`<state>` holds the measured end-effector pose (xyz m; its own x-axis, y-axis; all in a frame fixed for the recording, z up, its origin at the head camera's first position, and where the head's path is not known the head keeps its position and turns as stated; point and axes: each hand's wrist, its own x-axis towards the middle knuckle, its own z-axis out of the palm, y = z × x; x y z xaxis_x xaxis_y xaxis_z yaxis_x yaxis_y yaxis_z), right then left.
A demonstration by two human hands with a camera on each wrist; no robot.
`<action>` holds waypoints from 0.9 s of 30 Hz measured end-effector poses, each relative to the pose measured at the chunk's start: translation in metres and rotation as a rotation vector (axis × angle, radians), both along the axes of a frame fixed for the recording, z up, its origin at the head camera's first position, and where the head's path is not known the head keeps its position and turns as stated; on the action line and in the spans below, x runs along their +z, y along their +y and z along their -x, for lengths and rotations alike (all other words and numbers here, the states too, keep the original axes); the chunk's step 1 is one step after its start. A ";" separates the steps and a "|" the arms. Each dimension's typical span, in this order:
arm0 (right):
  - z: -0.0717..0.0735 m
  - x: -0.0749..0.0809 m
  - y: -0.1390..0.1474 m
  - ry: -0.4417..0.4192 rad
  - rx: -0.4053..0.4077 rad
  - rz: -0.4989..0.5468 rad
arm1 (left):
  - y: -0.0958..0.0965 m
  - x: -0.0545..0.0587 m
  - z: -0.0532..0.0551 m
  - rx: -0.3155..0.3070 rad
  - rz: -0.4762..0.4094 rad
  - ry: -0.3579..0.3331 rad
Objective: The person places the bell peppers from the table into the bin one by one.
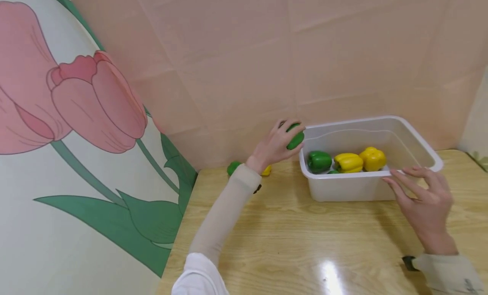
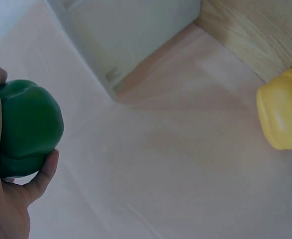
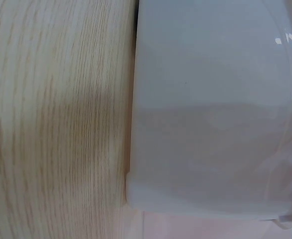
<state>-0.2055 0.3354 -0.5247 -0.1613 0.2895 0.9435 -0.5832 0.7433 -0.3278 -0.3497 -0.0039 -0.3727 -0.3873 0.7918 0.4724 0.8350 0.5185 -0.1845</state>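
My left hand [image 1: 272, 144] grips a green bell pepper [image 1: 295, 138] just above the left rim of a white plastic bin [image 1: 350, 189]. In the left wrist view, fingers and thumb wrap the green pepper [image 2: 31, 129] from both sides. My right hand [image 1: 427, 197] holds the bin's front rim near its right end, thumb on the outer side and fingertips over the rim. Inside the bin lie a green pepper [image 1: 319, 161], a yellow pepper [image 1: 348, 162] and another yellow one [image 1: 372, 158]. Part of a further green item [image 1: 333, 172] shows behind the front rim.
Beyond my left forearm, a green pepper [image 1: 233, 168] and a yellow pepper [image 1: 267, 171] lie on the wooden table [image 1: 267, 231], partly hidden by the arm. A pink sheet [image 1: 228, 74] hangs behind the table. At left stands a wall painted with tulips [image 1: 99, 100].
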 end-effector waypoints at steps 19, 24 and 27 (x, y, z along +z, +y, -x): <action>-0.001 0.004 0.000 -0.001 -0.002 0.000 | 0.014 0.017 -0.002 -0.011 0.020 -0.043; -0.003 0.007 -0.004 0.004 0.001 -0.003 | 0.015 0.020 -0.003 -0.012 0.028 -0.065; -0.003 0.006 -0.005 0.010 0.005 -0.001 | 0.014 0.023 -0.004 -0.014 0.022 -0.082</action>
<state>-0.2029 0.3305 -0.5185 -0.1536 0.2882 0.9452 -0.5898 0.7407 -0.3217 -0.3459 0.0097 -0.3495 -0.4130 0.8072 0.4219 0.8548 0.5033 -0.1262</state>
